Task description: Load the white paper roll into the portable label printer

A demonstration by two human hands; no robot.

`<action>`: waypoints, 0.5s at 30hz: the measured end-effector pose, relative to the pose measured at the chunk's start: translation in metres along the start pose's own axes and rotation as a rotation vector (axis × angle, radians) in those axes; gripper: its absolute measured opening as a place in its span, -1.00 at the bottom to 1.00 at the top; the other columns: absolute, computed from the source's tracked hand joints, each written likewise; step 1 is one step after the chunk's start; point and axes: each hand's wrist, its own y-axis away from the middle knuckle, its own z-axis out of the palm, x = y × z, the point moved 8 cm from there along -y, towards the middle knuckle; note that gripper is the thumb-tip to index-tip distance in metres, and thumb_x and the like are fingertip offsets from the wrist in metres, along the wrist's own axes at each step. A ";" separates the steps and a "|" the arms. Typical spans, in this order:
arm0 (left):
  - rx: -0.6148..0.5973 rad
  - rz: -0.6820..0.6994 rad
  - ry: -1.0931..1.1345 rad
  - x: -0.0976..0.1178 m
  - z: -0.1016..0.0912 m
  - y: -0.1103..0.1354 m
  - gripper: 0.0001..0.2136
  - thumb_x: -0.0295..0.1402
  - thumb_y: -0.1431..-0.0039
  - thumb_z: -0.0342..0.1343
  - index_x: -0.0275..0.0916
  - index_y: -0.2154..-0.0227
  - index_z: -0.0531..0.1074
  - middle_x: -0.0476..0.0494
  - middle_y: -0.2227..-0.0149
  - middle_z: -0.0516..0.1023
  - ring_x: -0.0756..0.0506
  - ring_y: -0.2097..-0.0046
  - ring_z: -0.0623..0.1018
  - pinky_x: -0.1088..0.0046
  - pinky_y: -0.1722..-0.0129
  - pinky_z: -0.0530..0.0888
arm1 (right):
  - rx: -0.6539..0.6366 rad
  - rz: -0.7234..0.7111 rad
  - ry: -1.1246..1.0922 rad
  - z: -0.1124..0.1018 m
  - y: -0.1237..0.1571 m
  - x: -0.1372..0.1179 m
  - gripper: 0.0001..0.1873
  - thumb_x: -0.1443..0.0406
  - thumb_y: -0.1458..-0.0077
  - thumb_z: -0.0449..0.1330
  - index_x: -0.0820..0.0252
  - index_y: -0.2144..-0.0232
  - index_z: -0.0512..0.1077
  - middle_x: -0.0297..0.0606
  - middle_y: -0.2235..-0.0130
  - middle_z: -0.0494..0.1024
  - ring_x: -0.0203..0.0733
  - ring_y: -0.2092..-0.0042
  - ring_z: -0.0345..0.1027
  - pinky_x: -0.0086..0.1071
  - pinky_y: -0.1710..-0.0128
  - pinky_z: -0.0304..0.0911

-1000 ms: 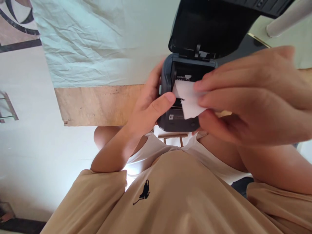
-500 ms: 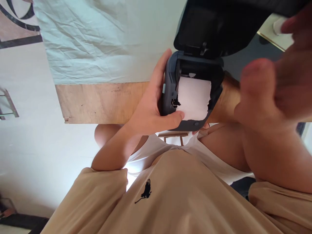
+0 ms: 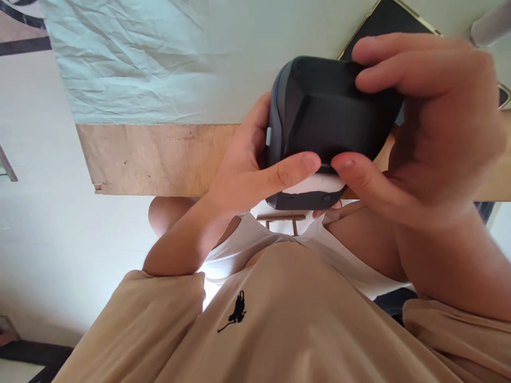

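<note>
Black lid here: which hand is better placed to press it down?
Probably the right hand: its fingers and thumb span the lid, while the left hand holds the device from the side.

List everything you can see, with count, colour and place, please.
Lidded device: one, dark grey, centre
Paper: one strip, white, device's near end
Cloth: one, pale green, top
Wooden board: one, brown, along cloth's edge
Flat panel: one, black, upper right
Cylinder: one, white, upper right
Floor: one, whitish, left
Shirt: one, tan, bottom
Shorts: one, white, lower centre
Legs: two, bare, lower centre
Left hand: one, bare, gripping device
Right hand: one, bare, touching device
</note>
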 end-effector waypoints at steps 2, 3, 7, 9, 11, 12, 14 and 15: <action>0.070 0.037 -0.012 -0.005 -0.004 -0.002 -0.56 -0.09 0.00 0.27 -0.16 0.07 0.46 -0.06 0.30 0.53 -0.20 0.07 0.66 0.48 0.35 0.60 | 0.002 -0.003 0.002 0.000 0.001 -0.001 -0.52 0.20 -0.15 0.09 0.38 -0.04 0.19 -0.27 -0.06 0.28 -0.40 -0.27 0.15 -0.47 -0.34 0.20; 0.058 0.033 -0.019 -0.007 -0.002 -0.003 -0.56 -0.09 0.02 0.29 -0.16 0.09 0.47 -0.05 0.33 0.52 -0.19 0.10 0.66 0.49 0.37 0.59 | 0.002 0.007 -0.005 -0.001 0.001 0.000 -0.52 0.18 -0.16 0.09 0.36 -0.04 0.18 -0.28 -0.06 0.28 -0.40 -0.27 0.15 -0.47 -0.34 0.19; -0.002 0.023 0.009 0.001 0.005 -0.003 -0.71 -0.19 -0.06 0.27 -0.18 0.18 0.48 -0.03 0.29 0.56 -0.19 0.07 0.67 0.43 0.28 0.63 | -0.038 0.106 -0.054 -0.001 0.002 0.007 -0.52 0.14 -0.14 0.09 0.26 -0.04 0.16 -0.32 -0.09 0.26 -0.39 -0.26 0.14 -0.45 -0.39 0.12; 0.050 -0.013 0.021 0.007 0.002 -0.001 -0.85 -0.40 -0.19 0.13 -0.21 0.18 0.47 -0.02 0.13 0.58 -0.17 -0.16 0.58 0.37 0.01 0.61 | -0.039 0.139 -0.083 -0.001 0.000 0.011 -0.49 0.08 -0.13 0.10 0.23 -0.03 0.17 -0.33 -0.09 0.25 -0.38 -0.25 0.14 -0.45 -0.39 0.12; -0.036 -0.076 -0.006 0.009 0.010 0.000 -0.74 -0.57 -0.11 0.15 -0.21 0.13 0.47 0.09 0.00 0.54 -0.16 -0.31 0.44 0.30 -0.19 0.51 | -0.033 0.151 -0.121 0.000 -0.002 0.014 -0.46 0.04 -0.10 0.12 0.25 -0.02 0.19 -0.32 -0.08 0.24 -0.39 -0.23 0.14 -0.49 -0.37 0.14; -0.068 -0.093 -0.006 0.009 0.014 0.000 -0.69 -0.62 -0.09 0.15 -0.19 0.11 0.46 0.14 -0.05 0.52 -0.16 -0.34 0.39 0.27 -0.23 0.48 | -0.034 0.145 -0.137 0.000 -0.003 0.015 -0.45 0.04 -0.09 0.13 0.26 -0.01 0.20 -0.31 -0.07 0.24 -0.39 -0.23 0.14 -0.52 -0.36 0.16; -0.014 -0.101 0.053 0.008 0.013 -0.004 -0.63 -0.68 -0.11 0.10 -0.13 0.10 0.48 0.18 -0.05 0.53 -0.16 -0.33 0.41 0.26 -0.19 0.54 | -0.049 0.153 -0.169 0.000 -0.005 0.018 -0.43 0.05 -0.04 0.18 0.25 -0.01 0.22 -0.33 -0.07 0.24 -0.38 -0.24 0.13 -0.56 -0.38 0.16; 0.064 -0.105 0.106 0.006 0.009 -0.006 -0.60 -0.71 -0.12 0.06 -0.11 0.10 0.50 0.16 0.00 0.57 -0.16 -0.28 0.48 0.28 -0.11 0.60 | -0.071 0.181 -0.211 0.002 -0.004 0.021 -0.42 0.05 -0.02 0.19 0.23 -0.02 0.24 -0.36 -0.08 0.23 -0.37 -0.27 0.11 -0.59 -0.40 0.15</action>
